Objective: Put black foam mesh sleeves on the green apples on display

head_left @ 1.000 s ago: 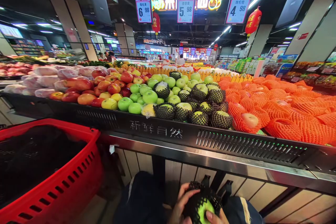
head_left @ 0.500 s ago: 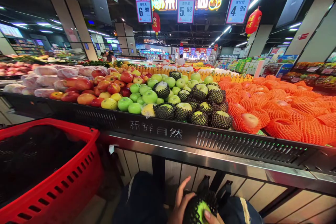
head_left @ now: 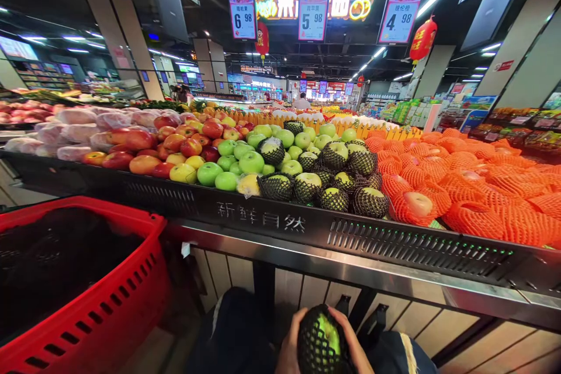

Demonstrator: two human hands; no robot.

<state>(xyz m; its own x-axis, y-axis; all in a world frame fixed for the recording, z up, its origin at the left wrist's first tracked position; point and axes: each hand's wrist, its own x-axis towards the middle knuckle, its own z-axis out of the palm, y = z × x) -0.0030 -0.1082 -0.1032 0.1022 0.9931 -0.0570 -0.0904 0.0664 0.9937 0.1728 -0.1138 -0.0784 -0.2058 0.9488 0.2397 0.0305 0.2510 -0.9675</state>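
Low in the view, a green apple in a black foam net is held between my two hands, over my lap. My left hand wraps its left side and my right hand presses against its right side. The net covers most of the apple, and bright green skin shows through an opening at the top and front. Ahead on the display stand lie several netted green apples, with bare green apples to their left. The lower parts of both hands are cut off by the frame's bottom edge.
A red basket with black netting in it stands at my left. The stand's black rim and steel edge cross before my knees. Fruit in orange nets lies right, red apples left.
The netted apple has turned more upright and come up slightly. My left fingers, spread before, now wrap its side, and my right hand has shifted from its front to its right side.
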